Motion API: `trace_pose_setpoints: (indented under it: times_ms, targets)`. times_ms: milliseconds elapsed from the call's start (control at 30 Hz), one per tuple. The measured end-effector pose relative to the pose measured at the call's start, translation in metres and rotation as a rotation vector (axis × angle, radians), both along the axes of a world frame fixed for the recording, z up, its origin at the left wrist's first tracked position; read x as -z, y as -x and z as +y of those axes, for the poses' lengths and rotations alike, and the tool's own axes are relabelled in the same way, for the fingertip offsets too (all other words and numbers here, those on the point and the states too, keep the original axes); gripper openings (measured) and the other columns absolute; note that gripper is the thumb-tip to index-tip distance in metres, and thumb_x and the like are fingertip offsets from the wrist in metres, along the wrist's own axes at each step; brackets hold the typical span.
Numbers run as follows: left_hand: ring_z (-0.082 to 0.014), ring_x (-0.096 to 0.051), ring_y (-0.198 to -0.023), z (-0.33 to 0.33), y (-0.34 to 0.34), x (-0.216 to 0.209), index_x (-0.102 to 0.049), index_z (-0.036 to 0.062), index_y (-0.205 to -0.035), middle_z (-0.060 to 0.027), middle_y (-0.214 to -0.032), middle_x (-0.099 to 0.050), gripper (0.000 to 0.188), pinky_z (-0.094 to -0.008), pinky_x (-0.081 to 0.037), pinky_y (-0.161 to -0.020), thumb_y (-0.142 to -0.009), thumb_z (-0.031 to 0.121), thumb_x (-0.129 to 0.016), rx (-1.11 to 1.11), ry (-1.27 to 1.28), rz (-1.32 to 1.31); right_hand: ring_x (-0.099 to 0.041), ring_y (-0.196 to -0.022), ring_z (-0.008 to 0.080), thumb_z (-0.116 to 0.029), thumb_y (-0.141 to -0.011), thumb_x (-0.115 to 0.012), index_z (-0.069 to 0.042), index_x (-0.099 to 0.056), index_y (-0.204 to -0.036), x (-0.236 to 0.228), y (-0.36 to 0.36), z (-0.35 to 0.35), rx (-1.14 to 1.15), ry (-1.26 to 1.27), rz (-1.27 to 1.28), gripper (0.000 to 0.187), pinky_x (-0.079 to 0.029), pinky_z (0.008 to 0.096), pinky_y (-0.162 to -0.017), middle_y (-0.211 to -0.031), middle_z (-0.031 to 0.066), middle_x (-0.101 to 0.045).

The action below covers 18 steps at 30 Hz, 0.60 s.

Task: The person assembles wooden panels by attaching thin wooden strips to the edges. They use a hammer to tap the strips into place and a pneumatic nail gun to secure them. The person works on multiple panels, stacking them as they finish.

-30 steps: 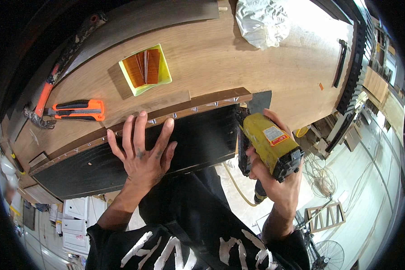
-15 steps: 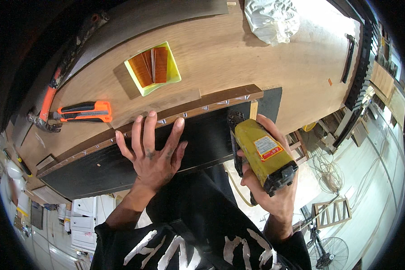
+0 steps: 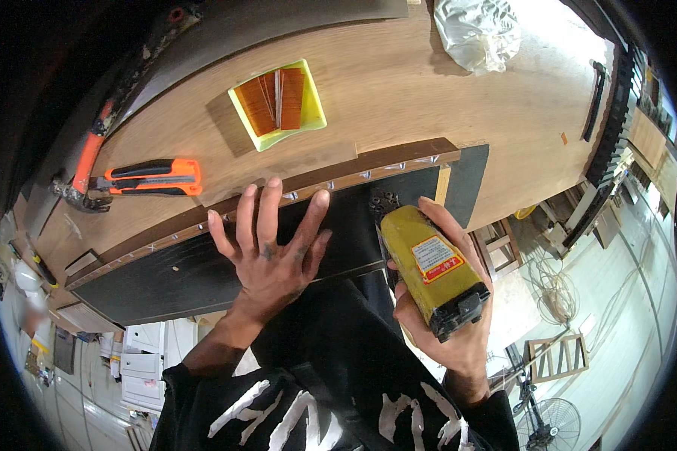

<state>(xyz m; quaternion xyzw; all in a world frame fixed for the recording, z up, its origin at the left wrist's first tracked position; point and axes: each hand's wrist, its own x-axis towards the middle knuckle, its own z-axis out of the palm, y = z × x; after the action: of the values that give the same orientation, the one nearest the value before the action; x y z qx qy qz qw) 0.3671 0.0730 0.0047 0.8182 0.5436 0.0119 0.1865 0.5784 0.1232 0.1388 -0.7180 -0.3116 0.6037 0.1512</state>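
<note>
My right hand (image 3: 459, 331) is wrapped round a yellow-green nail gun (image 3: 429, 263) with a black end cap. Its black nose points at the dark board (image 3: 346, 233) near the brown strip; whether it touches is hard to tell. My left hand (image 3: 274, 259) lies flat with fingers spread on the black board, its fingertips over the long brown wooden strip (image 3: 387, 159). Small whitish marks run along that strip's near edge. A short pale wood piece (image 3: 442, 185) sits under the strip near its right end.
Beyond the strip, a yellow tray (image 3: 320, 113) holds orange-brown nail strips (image 3: 292, 100). An orange-and-black utility knife (image 3: 154, 179) and a hammer (image 3: 89, 154) lie at the left. A clear plastic bag (image 3: 478, 34) rests far right on the wooden tabletop (image 3: 384, 83). A fan (image 3: 553, 425) stands on the floor.
The nail gun in my right hand has moved left along the board, away from the pale wood piece. The view has shifted slightly; my left hand keeps its place on the board.
</note>
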Motion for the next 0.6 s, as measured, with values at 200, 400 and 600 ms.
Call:
trace_pose_setpoints:
  times_ms: [200, 400, 600]
  targets:
    - [-0.0347, -0.031, -0.146, -0.003, 0.002, 0.001, -0.045, 0.0386, -0.152, -0.0144, -0.155, -0.036, 0.067, -0.0652, -0.004, -0.119, -0.091, 0.049, -0.069, -0.013, -0.011, -0.021, -0.071, -0.101, 0.0213, -0.005, -0.069, -0.071, 0.002, -0.047, -0.146, -0.003, 0.015, 0.003, 0.059, 0.021, -0.078, 0.082, -0.060, 0.0283, -0.079, -0.131, 0.0181, -0.060]
    - [-0.0323, -0.032, -0.145, 0.002, 0.000, 0.003, -0.047, 0.0370, -0.152, -0.0124, -0.155, -0.038, 0.068, -0.0646, -0.003, -0.119, -0.090, 0.049, -0.071, -0.015, -0.013, -0.042, -0.070, -0.103, 0.0226, -0.004, -0.070, -0.070, 0.002, -0.046, -0.147, 0.001, 0.024, 0.004, 0.022, -0.020, -0.100, 0.081, -0.060, 0.0313, -0.082, -0.134, 0.0190, -0.058]
    - [-0.0322, -0.034, -0.145, 0.000, 0.002, 0.002, -0.049, 0.0350, -0.151, -0.0121, -0.155, -0.040, 0.067, -0.0653, -0.003, -0.118, -0.089, 0.049, -0.071, -0.015, -0.013, -0.065, -0.069, -0.107, 0.0250, 0.001, -0.071, -0.067, 0.002, -0.044, -0.148, -0.003, 0.040, 0.001, -0.022, -0.023, -0.056, 0.080, -0.059, 0.0342, -0.088, -0.140, 0.0188, -0.055]
